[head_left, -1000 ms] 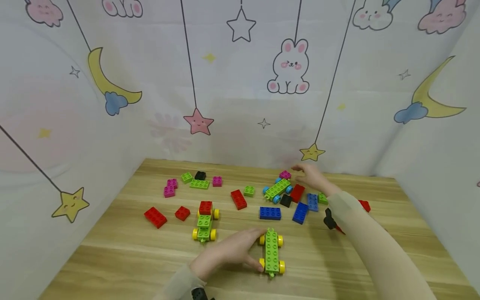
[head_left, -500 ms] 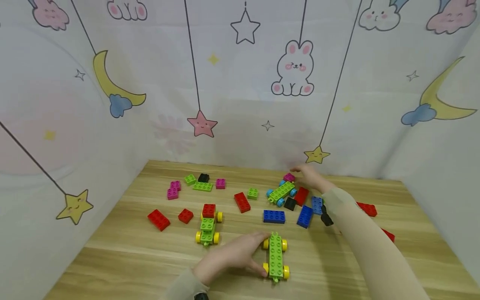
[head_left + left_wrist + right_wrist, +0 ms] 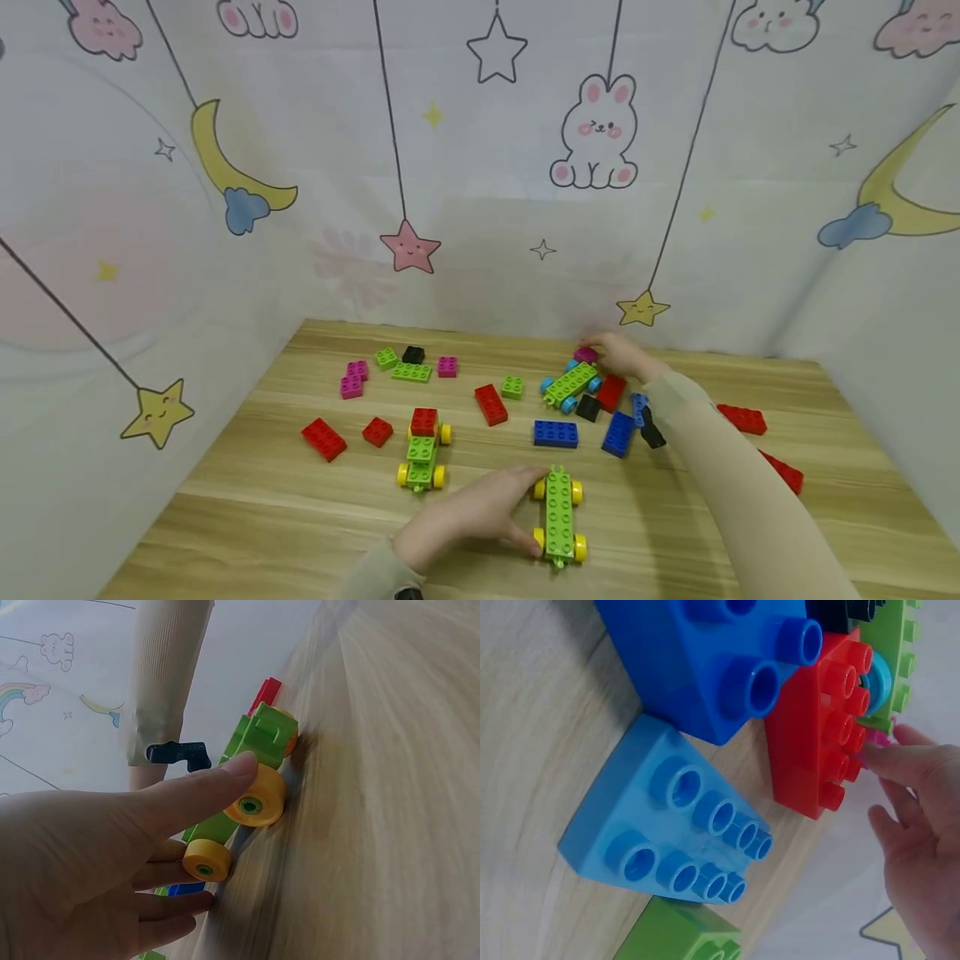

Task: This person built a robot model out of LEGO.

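Observation:
A green toy car base with yellow wheels stands near the front of the table. My left hand grips it from its left side, thumb on the rear wheel and index finger at the front one; the other fingers extend beside it in the left wrist view. At the back, my right hand pinches a small pink brick, mostly hidden behind the fingers. Just in front of that brick stands a green car base with blue wheels. A red brick lies close to the right fingertips.
A green car with yellow wheels and a red brick on top stands left of my left hand. Blue bricks lie mid-table; under my right forearm is a light blue brick. Several pink, green, black and red bricks are scattered at the left.
My right fingers have come down onto the pink brick from beside it. My left hand stays at the green car base. The head view has shifted slightly.

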A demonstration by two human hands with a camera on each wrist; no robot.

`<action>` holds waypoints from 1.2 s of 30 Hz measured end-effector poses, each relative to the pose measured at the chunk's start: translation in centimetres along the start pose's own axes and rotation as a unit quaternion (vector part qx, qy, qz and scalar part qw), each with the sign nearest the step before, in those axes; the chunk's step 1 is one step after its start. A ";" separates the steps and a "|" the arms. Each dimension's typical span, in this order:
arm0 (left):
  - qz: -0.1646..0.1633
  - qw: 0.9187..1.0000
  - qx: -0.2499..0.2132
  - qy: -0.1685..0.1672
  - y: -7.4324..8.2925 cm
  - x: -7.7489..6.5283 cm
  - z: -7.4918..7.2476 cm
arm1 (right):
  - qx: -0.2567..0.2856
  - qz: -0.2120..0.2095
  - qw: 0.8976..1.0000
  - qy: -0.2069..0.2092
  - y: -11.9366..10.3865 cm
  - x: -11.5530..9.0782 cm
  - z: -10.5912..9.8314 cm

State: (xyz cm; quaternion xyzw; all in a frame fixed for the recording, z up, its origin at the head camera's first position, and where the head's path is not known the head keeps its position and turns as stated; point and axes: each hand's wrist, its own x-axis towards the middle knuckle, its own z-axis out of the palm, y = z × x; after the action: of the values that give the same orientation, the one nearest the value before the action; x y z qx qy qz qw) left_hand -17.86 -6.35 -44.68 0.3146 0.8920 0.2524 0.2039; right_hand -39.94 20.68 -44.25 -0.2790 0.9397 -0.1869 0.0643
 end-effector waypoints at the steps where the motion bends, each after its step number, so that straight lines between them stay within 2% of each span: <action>1: 0.000 1.000 0.000 -0.001 0.0 0.0 0.0 | 0.001 0.003 1.000 -0.002 0.0 0.0 0.0; 17: 0.000 1.000 0.000 -0.002 -0.3 0.1 0.0 | 0.022 0.057 0.998 0.018 0.3 -0.5 0.1; 24: -0.005 1.000 0.000 -0.004 -0.3 0.1 0.1 | 0.037 0.059 0.997 0.025 0.3 -0.7 0.2; 32: -0.004 1.000 0.003 -0.005 -0.1 0.0 0.0 | 0.027 0.067 0.997 0.021 0.2 -0.5 0.4; 36: -0.007 1.000 0.000 -0.006 -0.1 0.1 0.0 | 0.016 0.057 0.998 0.019 0.4 -0.3 0.6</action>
State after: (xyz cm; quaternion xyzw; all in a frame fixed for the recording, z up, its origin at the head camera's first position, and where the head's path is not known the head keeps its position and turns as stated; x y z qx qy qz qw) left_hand -17.97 -6.37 -44.77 0.3104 0.8929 0.2487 0.2111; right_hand -39.72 20.92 -44.96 -0.2201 0.9522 -0.2026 0.0618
